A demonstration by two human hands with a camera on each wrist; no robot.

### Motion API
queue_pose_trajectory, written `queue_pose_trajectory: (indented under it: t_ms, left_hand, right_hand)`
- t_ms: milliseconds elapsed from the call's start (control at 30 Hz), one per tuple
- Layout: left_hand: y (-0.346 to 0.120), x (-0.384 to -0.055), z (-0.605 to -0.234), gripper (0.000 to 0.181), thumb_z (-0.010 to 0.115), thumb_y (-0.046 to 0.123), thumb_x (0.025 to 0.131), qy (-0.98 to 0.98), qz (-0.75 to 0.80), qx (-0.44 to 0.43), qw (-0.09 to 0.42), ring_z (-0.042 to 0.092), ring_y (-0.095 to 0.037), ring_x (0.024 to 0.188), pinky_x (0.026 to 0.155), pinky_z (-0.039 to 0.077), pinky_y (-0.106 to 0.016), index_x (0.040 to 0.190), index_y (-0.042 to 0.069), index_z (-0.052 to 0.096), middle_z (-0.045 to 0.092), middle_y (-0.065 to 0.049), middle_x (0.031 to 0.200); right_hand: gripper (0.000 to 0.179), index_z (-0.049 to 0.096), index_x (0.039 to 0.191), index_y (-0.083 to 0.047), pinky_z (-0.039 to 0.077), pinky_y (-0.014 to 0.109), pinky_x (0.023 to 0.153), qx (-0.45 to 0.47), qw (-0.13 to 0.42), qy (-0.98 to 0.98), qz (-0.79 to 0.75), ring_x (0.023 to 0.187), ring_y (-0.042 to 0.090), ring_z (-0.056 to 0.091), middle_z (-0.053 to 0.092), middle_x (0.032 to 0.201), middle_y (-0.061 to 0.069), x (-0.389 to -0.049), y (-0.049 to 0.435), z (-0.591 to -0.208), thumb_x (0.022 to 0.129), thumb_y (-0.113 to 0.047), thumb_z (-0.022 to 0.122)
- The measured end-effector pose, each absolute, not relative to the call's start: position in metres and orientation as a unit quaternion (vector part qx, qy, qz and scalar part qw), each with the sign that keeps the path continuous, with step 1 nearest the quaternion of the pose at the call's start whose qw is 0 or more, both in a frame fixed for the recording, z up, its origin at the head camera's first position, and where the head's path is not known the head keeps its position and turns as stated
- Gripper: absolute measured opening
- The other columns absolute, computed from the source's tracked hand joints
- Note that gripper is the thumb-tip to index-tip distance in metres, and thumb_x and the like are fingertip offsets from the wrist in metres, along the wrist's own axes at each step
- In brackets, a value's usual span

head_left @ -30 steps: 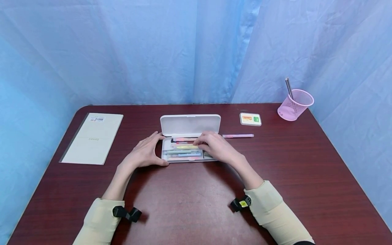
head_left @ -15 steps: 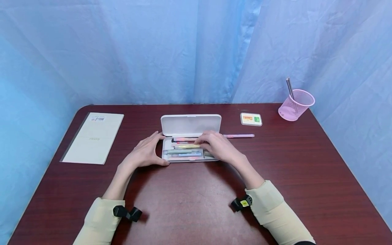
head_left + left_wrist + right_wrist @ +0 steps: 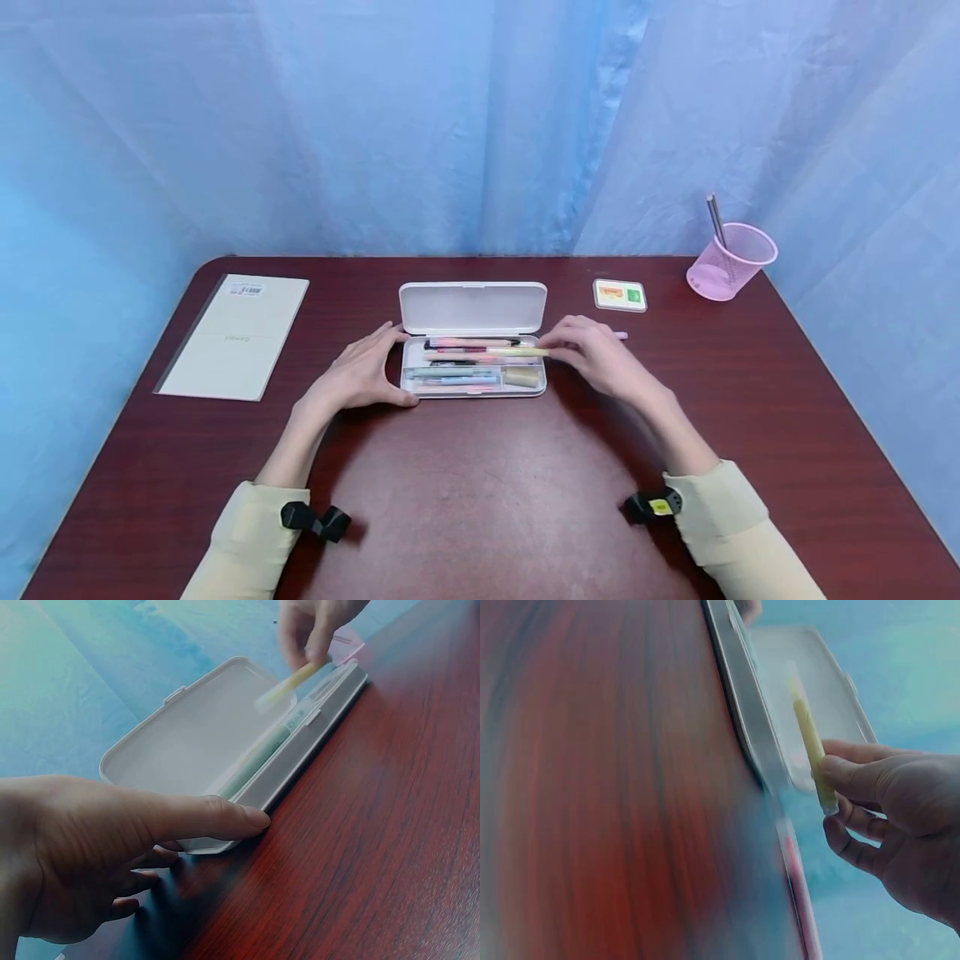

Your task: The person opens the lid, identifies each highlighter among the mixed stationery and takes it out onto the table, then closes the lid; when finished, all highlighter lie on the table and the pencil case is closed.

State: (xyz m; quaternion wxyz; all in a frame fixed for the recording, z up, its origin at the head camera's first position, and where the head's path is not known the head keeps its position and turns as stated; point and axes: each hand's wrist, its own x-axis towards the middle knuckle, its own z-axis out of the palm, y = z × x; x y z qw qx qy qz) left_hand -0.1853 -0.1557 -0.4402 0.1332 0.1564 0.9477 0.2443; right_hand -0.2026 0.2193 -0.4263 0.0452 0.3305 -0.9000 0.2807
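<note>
A white pencil case (image 3: 472, 307) lies with its lid raised and several pens and pencils inside. My left hand (image 3: 356, 375) holds its left end, thumb at the front corner and a fingertip at the back corner. Just past the right end, my right hand (image 3: 600, 354) pinches a yellow pen (image 3: 812, 739) between thumb and fingers. The pen's far end reaches over the case, apart from the lid in the right wrist view. A light green pen (image 3: 259, 761) sits along the front compartment. A brownish block (image 3: 521, 377) fills the small front-right compartment.
A pink pen (image 3: 801, 892) lies on the table right of the case, mostly behind my right hand in the head view. Farther back are a small card-like case (image 3: 619, 295) and a pink mesh cup (image 3: 716, 271) with pencils. A notebook (image 3: 232, 337) lies at left.
My right hand has moved right, from over the case to beyond its right end, drawing the yellow pen along. The brownish block now shows. My left hand stays at the case's left end.
</note>
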Motion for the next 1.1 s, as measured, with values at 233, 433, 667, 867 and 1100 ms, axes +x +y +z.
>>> queue_pose_trajectory:
  t_ms: [233,433,667,867,1100]
  left_hand:
    - [-0.156,-0.186,-0.441,0.096,0.088,0.044,0.072,0.947,0.245,0.162,0.13,0.025,-0.038,0.158,0.122,0.029,-0.064,0.149,0.007,0.045,0.034,-0.019,0.166]
    - [-0.155,-0.185,-0.443,0.095,0.088,0.044,0.071,0.946,0.246,0.164,0.129,0.025,-0.037,0.159,0.123,0.03,-0.063,0.148,0.008,0.046,0.035,-0.019,0.166]
    - [-0.155,-0.185,-0.442,0.096,0.089,0.044,0.071,0.947,0.246,0.161,0.129,0.025,-0.037,0.159,0.123,0.029,-0.063,0.148,0.008,0.046,0.035,-0.019,0.166]
    - [-0.155,-0.185,-0.441,0.096,0.089,0.045,0.071,0.948,0.242,0.161,0.127,0.025,-0.037,0.159,0.122,0.03,-0.063,0.148,0.008,0.046,0.035,-0.018,0.166]
    - [-0.155,-0.185,-0.44,0.095,0.089,0.045,0.071,0.948,0.245,0.159,0.127,0.025,-0.036,0.159,0.123,0.03,-0.063,0.148,0.009,0.046,0.035,-0.017,0.166]
  right_hand:
    - [0.026,0.081,0.101,-0.015,0.049,0.02,0.076,0.331,0.075,-0.898,0.281,0.088,0.01,0.064,0.074,0.094,-0.002,-0.204,0.27,-0.426,0.082,0.003,0.081]
    - [0.031,0.081,0.101,-0.016,0.046,0.014,0.077,0.313,0.063,-0.905,0.28,0.084,0.006,0.062,0.075,0.094,-0.002,-0.208,0.296,-0.426,0.08,0.006,0.081]
    - [0.03,0.081,0.1,-0.016,0.046,0.017,0.076,0.314,0.07,-0.909,0.266,0.083,0.008,0.061,0.076,0.093,-0.003,-0.213,0.306,-0.429,0.08,0.007,0.081]
    - [0.03,0.081,0.1,-0.017,0.047,0.017,0.077,0.31,0.067,-0.914,0.253,0.084,0.009,0.063,0.076,0.093,-0.004,-0.214,0.306,-0.432,0.08,0.007,0.081]
    - [0.03,0.081,0.1,-0.018,0.048,0.02,0.079,0.308,0.063,-0.921,0.231,0.086,0.011,0.065,0.075,0.094,-0.005,-0.217,0.306,-0.433,0.081,0.005,0.081]
